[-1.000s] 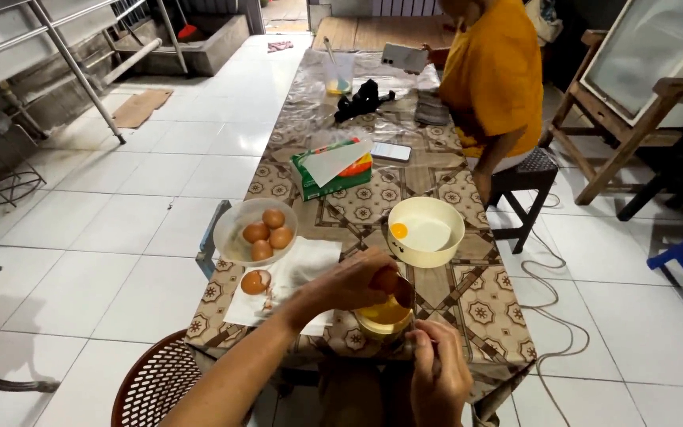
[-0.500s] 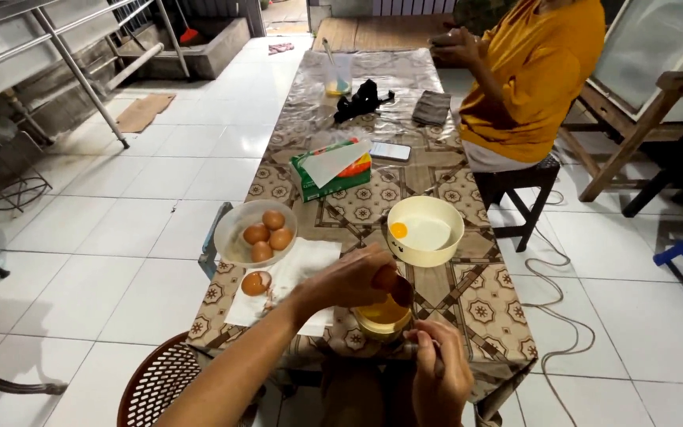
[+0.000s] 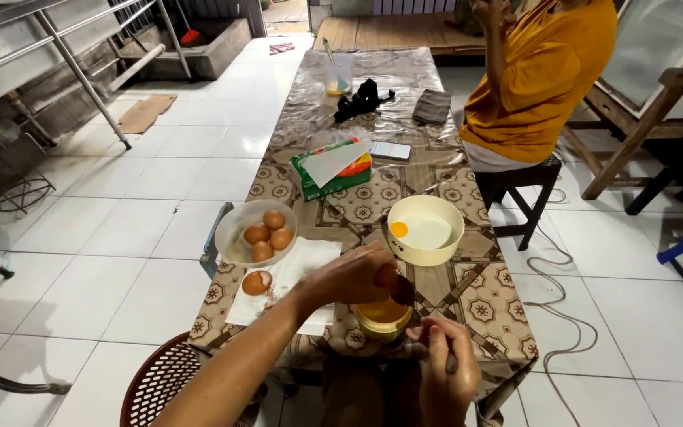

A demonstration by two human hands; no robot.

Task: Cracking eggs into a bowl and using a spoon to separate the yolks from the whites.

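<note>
Fingers of the left hand [image 3: 353,277] curl around a brown egg [image 3: 387,275], holding it just above a small yellow bowl [image 3: 382,318] at the near end of the table [image 3: 480,296]. The egg is gripped from the left side, with its right half showing past the fingertips. The right hand [image 3: 446,372] sits lower and closer to the body, fingers closed around a thin dark utensil [image 3: 405,294] whose tip reaches up to touch the egg; what kind of utensil it is cannot be told.

Just left of the hands lies a white paper towel [image 3: 290,281], with an empty half eggshell [image 3: 255,282] resting on its left edge. Beyond the towel stands a clear glass bowl [image 3: 235,241] holding four whole brown eggs [image 3: 269,236]. Behind and to the right of the yellow bowl is a larger cream bowl [image 3: 425,230] with clear egg white and a single yolk at its left side.

Farther up the table lie a green box [image 3: 330,172], a phone [image 3: 390,150], a black bundle [image 3: 361,99], a grey folded cloth [image 3: 432,106] and a plastic cup [image 3: 339,75]. A person in an orange shirt [image 3: 543,75] sits on a dark stool [image 3: 519,186] at the right side of the table. A brown woven chair [image 3: 156,387] stands at the near left corner.
</note>
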